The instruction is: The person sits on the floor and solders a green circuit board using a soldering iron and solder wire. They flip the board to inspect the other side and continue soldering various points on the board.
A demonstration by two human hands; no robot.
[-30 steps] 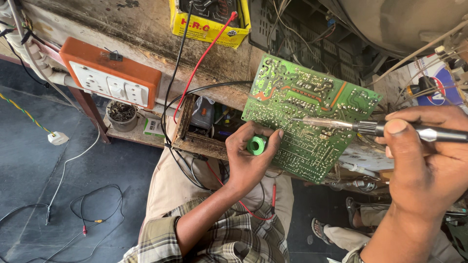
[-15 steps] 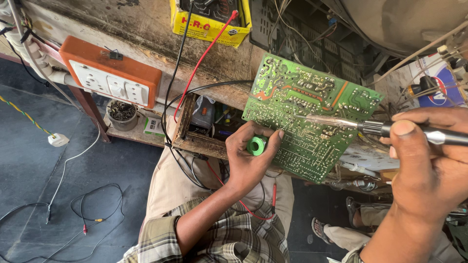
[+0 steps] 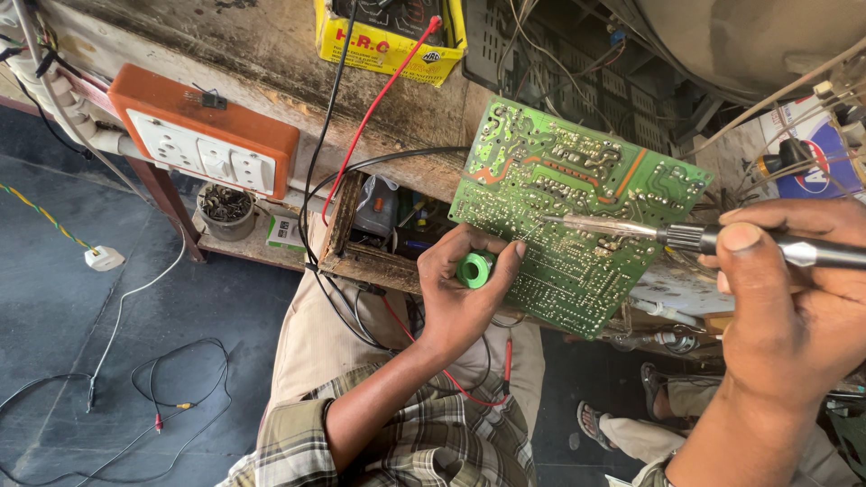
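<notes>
The left hand (image 3: 469, 289) is curled closed around a small green spool of solder (image 3: 474, 269), its thumb and fingers resting against the lower left edge of a green circuit board (image 3: 577, 207). The board stands tilted, solder side facing up, leaning over the front edge of the worn wooden tabletop (image 3: 271, 81). The right hand (image 3: 794, 316) is clamped in a pen-like grip around a soldering iron (image 3: 686, 237), thumb on top of the dark handle; the iron's long metal tip lies across the board and ends near its middle, just above the left hand's fingertips.

Under the tabletop an open wooden drawer (image 3: 361, 243) holds small parts. An orange socket box (image 3: 203, 144) with white switches hangs on the tabletop's front edge, and a yellow multimeter (image 3: 388, 41) sits farther back, with red and black leads (image 3: 370, 117) trailing down past the drawer. Loose wires lie on the dark floor (image 3: 117, 379). The person wears a checked shirt (image 3: 433, 442).
</notes>
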